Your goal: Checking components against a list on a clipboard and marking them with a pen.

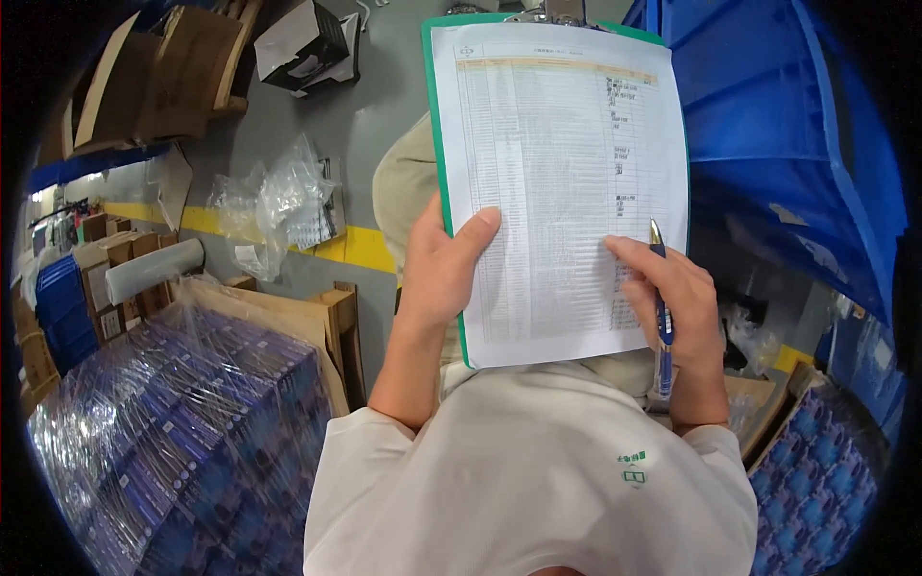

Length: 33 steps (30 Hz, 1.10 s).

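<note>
Fingers (615, 246) of the right hand (690, 300) half curled, index tip at the sheet (547, 240), touching or just above it, cannot tell which. That hand holds a blue pen (664, 322), nib toward 12, clear end toward 6; which fingers pin it is hard to make out. Left hand (437, 274) at 8 on the green clipboard (443, 120): thumb pressed on the paper, edge pinched, remaining fingers mostly hidden behind the board.

Clipboard lies in front of the torso, at 12 from the white shirt (538, 461). Metal clip (559, 12) at its 12, cut off by the upper border. Printed rows too fine to read; dark handwritten marks run down the side toward 3, the lower stretch partly covered by the right hand. Trousers (408, 178) show at 9, mostly hidden by the board.

Farther out, from the clipboard: blue bins (754, 125) at 2 to 3, cropped by the dark lens rim. Clear crumpled plastic (274, 206) at 9, over something pale, hard to identify. Film-wrapped boxes (192, 432) at 8, glare blurring their print. Blue-patterned stack (816, 490) at 5, cut off.
</note>
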Tool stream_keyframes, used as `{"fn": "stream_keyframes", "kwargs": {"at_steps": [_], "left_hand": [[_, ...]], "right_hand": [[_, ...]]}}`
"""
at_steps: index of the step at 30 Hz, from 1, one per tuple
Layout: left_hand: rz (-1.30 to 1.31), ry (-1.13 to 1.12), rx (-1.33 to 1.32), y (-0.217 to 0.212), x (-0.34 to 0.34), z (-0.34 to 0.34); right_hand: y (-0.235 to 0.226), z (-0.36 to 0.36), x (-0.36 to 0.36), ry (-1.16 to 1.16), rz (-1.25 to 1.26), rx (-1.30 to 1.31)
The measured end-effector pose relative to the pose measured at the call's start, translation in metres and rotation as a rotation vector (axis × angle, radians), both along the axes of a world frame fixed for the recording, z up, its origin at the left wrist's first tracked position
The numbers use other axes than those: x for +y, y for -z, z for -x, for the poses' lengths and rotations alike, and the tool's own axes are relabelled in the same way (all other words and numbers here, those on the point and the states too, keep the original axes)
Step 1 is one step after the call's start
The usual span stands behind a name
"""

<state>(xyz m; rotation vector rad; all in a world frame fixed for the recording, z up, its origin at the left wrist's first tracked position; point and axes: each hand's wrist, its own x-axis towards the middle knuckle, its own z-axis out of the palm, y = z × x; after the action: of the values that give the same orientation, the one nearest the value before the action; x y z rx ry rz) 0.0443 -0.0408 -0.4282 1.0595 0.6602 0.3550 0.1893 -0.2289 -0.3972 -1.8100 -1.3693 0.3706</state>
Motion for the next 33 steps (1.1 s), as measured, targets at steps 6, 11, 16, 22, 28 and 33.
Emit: {"fn": "stream_keyframes", "kwargs": {"at_steps": [6, 11, 16, 22, 28, 33], "left_hand": [[-0.01, -0.001, 0.003, 0.0, -0.002, 0.0], [0.017, -0.003, -0.053, 0.0, -0.003, -0.002], [-0.023, -0.004, -0.029, -0.002, -0.005, 0.001], [-0.01, -0.013, -0.077, -0.006, -0.009, 0.006], [-0.088, 0.019, -0.07, -0.011, -0.003, 0.003], [0.09, 0.026, -0.05, -0.007, 0.017, -0.011]], "right_hand": [[0.007, 0.001, 0.0, -0.041, -0.033, 0.002], [0.008, 0.007, 0.014, -0.149, -0.014, 0.016], [-0.004, 0.002, 0.038, -0.207, 0.083, -0.06], [-0.006, 0.002, 0.061, -0.2, 0.075, -0.178], [0.023, -0.001, 0.067, -0.155, -0.124, -0.195], [0.033, 0.0, 0.066, -0.139, -0.19, -0.209]]}}
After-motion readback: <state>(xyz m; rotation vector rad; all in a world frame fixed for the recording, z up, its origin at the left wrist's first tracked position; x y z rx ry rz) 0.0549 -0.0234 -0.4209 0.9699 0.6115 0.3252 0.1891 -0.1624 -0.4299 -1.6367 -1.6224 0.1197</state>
